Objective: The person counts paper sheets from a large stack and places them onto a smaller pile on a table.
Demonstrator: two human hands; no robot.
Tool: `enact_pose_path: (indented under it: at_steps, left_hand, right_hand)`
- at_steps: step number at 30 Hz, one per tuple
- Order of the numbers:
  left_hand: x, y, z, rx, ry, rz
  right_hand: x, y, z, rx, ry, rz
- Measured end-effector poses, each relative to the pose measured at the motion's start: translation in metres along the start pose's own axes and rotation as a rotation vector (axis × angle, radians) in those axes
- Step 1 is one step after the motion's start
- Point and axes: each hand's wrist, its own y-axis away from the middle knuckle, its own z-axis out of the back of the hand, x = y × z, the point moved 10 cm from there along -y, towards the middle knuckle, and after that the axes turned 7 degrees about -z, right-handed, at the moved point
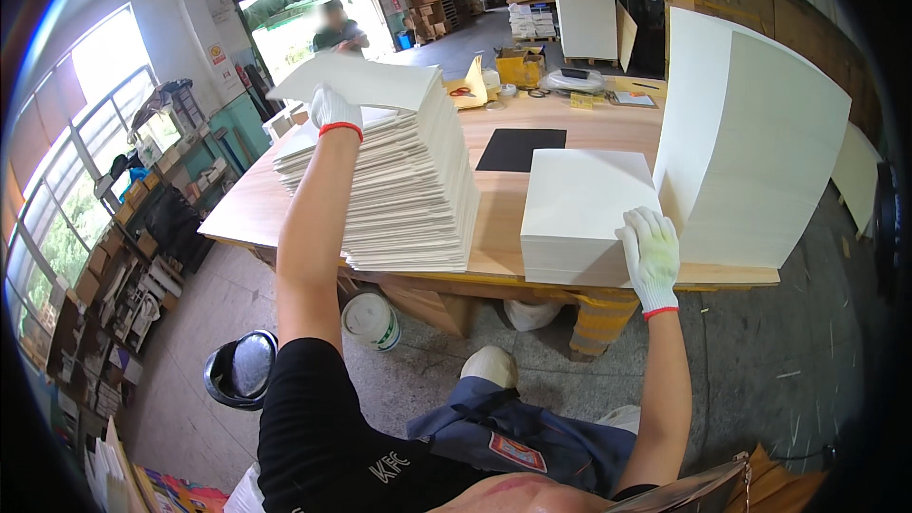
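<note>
My left hand (pixel 337 108), in a white knit glove with a red cuff, closes on the edge of a white sheet (pixel 370 82). That sheet is lifted and bowed above a tall, uneven stack of white sheets or folded boards (pixel 408 190) at the table's left. My right hand (pixel 652 253), gloved the same way, lies over the near right corner of a lower, neat stack of white sheets (pixel 591 192), with its fingers stretched on the top. Just beyond that stack, to its right, stands a tall, curved white stack (pixel 750 142). A black flat square (pixel 522 150) lies between the stacks.
The wooden table (pixel 494 252) also bears a yellow box (pixel 520 66), scissors (pixel 462 92) and a plastic-wrapped bundle (pixel 574 81) at its far side. Below are a white bucket (pixel 371 322) and a black stool (pixel 241 369). Another person (pixel 337 28) stands beyond the table.
</note>
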Motion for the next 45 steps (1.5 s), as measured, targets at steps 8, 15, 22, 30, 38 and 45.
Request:
enact_pose_path:
  at_steps: [8,15,22,30,38,45]
  left_hand:
    - [0.068,0.024,0.003,0.067,0.322,0.234]
    - [0.074,0.104,0.03,-0.652,1.928,0.529]
    - [-0.168,0.19,0.014,0.33,1.588,-0.433]
    - [-0.36,0.283,-0.098,0.821,0.857,-0.94]
    - [-0.386,0.3,-0.125,1.106,1.422,-0.753]
    - [-0.381,0.295,-0.1,1.044,1.337,-0.853]
  right_hand:
    - [0.01,-0.004,-0.002,-0.004,-0.024,0.009]
    - [-0.03,-0.001,-0.008,0.084,-0.245,-0.285]
    - [-0.081,0.012,-0.009,0.415,0.156,-0.762]
    - [-0.072,-0.016,-0.004,0.564,0.459,-0.462]
    - [-0.051,-0.056,-0.019,0.457,0.257,-0.355]
    - [-0.081,-0.02,-0.02,0.343,-0.14,-0.775]
